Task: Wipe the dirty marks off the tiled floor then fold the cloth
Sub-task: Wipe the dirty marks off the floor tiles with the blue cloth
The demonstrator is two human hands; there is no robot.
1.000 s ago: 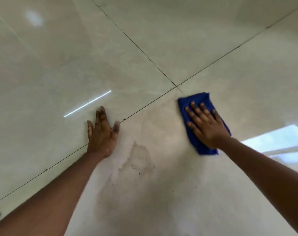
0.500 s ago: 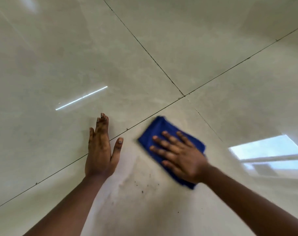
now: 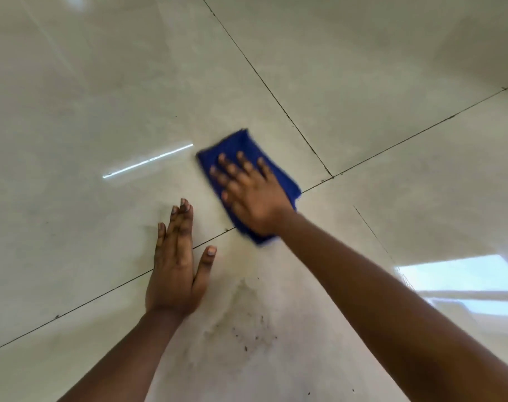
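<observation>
Pressing flat in the head view, right hand (image 3: 252,195) sits fingers spread on the blue cloth (image 3: 281,178), palm down, pinning it to the tiled floor (image 3: 377,68) rather than pinching it. Cloth lies at about 12 o'clock from frame centre, straddling a grout line (image 3: 392,146), just up and right of the left hand (image 3: 176,268). Left hand is open, flat on the floor, four fingers together, thumb splayed toward 2 o'clock, holding nothing; apart from the cloth, near it.

Handling, as a judgement: cloth looks soft, light and limp, folded into a rough pad; edges blurred. Should slide easily on the glossy tile, so downward palm pressure matters more than grip. For folding, taking it at two corners seems best, since a limp pad will sag if lifted from the middle. Not fragile.

Dirty marks (image 3: 247,323): a smeary brownish patch with dark specks at 6 o'clock from the cloth, between the two forearms, not under the cloth now. Wiping looks unfinished; fold not yet begun.

Counts: one cloth, two hands, one main dirty patch with many specks, too small to count. Four tiles meet near the cloth. One bright streak reflection (image 3: 148,161), one window reflection (image 3: 461,280).
</observation>
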